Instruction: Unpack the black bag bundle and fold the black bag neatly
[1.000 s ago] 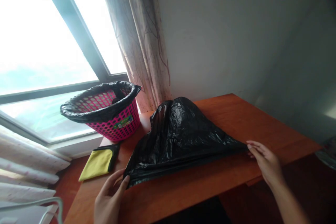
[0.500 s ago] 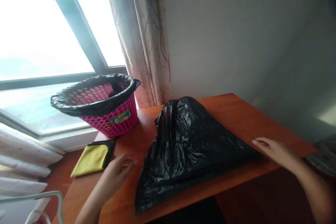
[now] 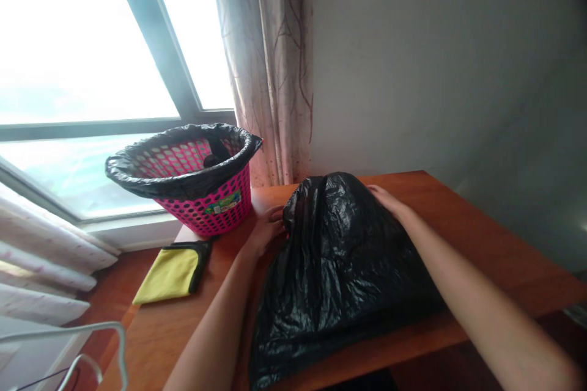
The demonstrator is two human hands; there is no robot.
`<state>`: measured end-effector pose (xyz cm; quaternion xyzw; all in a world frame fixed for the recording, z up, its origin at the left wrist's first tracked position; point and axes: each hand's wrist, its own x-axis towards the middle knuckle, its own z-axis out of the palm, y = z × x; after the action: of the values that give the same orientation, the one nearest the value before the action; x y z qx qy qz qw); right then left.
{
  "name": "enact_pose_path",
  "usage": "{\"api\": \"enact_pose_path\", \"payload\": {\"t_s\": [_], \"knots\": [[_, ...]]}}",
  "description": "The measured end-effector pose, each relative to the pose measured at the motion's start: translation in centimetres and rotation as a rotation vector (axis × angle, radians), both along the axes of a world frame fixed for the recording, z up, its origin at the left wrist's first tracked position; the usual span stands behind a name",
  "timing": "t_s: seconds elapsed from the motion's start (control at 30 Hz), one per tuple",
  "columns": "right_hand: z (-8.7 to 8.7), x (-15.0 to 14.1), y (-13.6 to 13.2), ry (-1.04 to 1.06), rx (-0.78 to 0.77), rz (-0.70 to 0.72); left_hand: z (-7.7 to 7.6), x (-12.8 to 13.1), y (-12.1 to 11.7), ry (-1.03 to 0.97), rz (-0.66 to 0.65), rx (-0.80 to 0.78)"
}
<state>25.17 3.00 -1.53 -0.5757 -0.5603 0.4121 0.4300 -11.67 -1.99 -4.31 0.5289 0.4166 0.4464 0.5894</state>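
Spreading near table edge [image 3: 394, 351]: black bag [image 3: 343, 269]

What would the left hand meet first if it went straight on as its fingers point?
Most likely the black plastic bag: its raised far end stands close beside the left hand, though depth leaves contact unclear.

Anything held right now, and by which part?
Cannot tell: the left hand and right hand are at opposite sides of the far, bulging end of the black bag, but no clear grip shows.
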Motion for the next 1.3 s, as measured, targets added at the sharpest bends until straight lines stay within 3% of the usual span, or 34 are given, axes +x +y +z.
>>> {"api": "enact_pose_path", "payload": {"t_s": [0.2,0.33,0.47,0.6,0.77,0.87,1.07,1.3], "knots": [[-0.7,-3.4,-2.0,0.071,-0.150,0.242,-0.2,-1.4,-0.2,-0.043,-0.009,-0.020],[-0.8,-3.5,-4.8,0.154,-0.252,0.435,-0.2,-0.7,0.0,-0.038,0.007,0.044],[-0.1,-2.9,-6.8,0.199,-0.305,0.556,1.1,0.9,-0.9,-0.042,-0.089,0.128],[0.1,-2.2,-7.6,0.198,-0.334,0.540,1.8,2.1,-1.9,-0.034,-0.169,0.173],[-1.1,-1.0,-7.8,0.243,-0.382,0.338,1.5,2.5,-2.2,-0.035,-0.178,0.189],[-1.7,-0.8,-8.0,0.230,-0.404,0.281,1.1,2.6,-2.0,-0.050,-0.146,0.183],[-1.6,-1.6,-8.3,0.066,-0.341,0.404,0.6,2.9,-1.6,-0.054,-0.092,0.169],[-1.9,0.1,-7.7,-0.003,-0.253,0.271,0.5,1.4,-0.7,0.006,0.095,0.202]]}}
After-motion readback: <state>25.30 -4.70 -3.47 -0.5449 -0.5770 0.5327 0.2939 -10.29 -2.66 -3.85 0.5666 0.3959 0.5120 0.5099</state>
